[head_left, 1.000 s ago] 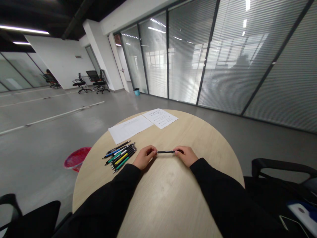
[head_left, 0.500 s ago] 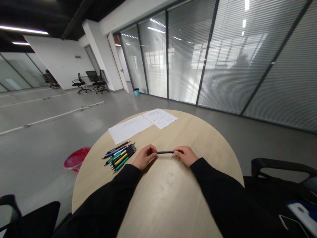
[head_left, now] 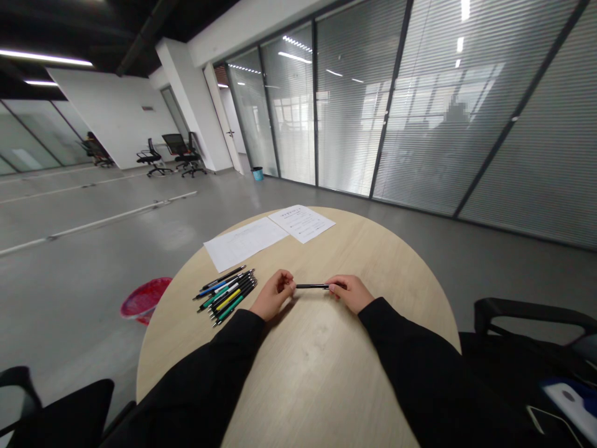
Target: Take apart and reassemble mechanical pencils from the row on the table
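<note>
A slim black pen (head_left: 311, 286) lies level between my two hands, just over the middle of the round wooden table (head_left: 321, 367). Its left end is pinched between the thumb and fingers of my left hand (head_left: 275, 294). My right hand (head_left: 351, 292) grips the other end, with the fingers curled. To the left of my left hand is a loose pile of pens (head_left: 228, 297), mostly black, with green, yellow, blue and white parts. Several of them overlap, all slanting the same way. The pen's two tips are covered by my fingers.
Two printed paper sheets, a left one (head_left: 245, 242) and a right one (head_left: 303, 224), lie at the table's far side. A red bin (head_left: 145, 300) stands on the floor at left. Black chairs flank the table; a phone (head_left: 555, 426) rests on the right chair.
The fingers of my left hand have shifted very slightly at the pen's end. Otherwise the hands, pen and pile stay in place.
</note>
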Tool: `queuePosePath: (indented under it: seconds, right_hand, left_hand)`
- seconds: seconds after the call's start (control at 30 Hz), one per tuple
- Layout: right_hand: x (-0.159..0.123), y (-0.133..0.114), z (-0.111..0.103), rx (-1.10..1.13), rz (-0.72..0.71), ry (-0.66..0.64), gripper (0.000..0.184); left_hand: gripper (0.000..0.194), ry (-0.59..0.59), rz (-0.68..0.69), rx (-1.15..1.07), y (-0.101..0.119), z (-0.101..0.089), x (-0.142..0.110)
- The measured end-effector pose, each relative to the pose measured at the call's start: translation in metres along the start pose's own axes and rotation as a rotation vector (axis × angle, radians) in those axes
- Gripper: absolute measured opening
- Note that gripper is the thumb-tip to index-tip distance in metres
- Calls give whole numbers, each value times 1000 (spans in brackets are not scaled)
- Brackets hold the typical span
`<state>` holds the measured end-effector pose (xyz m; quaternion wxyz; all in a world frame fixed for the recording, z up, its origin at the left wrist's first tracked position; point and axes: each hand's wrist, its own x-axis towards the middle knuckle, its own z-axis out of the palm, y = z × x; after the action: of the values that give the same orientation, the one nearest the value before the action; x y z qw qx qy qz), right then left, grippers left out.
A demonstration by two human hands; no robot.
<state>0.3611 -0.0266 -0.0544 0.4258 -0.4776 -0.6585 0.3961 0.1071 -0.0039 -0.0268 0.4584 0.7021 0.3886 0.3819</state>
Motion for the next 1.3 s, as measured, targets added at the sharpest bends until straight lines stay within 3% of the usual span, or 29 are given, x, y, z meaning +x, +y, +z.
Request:
queuePosePath:
  seconds: [0.2, 0.27, 0.4, 0.57, 1.0, 1.3]
  right_hand:
    - [0, 0, 0, 15, -2, 2, 22]
    - [0, 0, 0, 16, -3, 1, 22]
    - [0, -1, -1, 14, -8, -8, 22]
    - [1, 0, -1, 3, -11, -1, 22]
    - [8, 20, 2, 180, 58, 186, 27]
    - [7, 16, 0, 186, 42, 162, 24]
  left_hand:
    - [29, 47, 93, 536, 12, -3, -5]
    - [35, 30, 122, 616, 14, -4, -5]
    - [46, -7, 82, 585, 13, -6, -4]
    - [46, -31, 74, 566, 13, -5, -3]
    - [46, 23, -5, 410, 14, -7, -3]
    - [40, -2, -11, 369, 9, -9, -1]
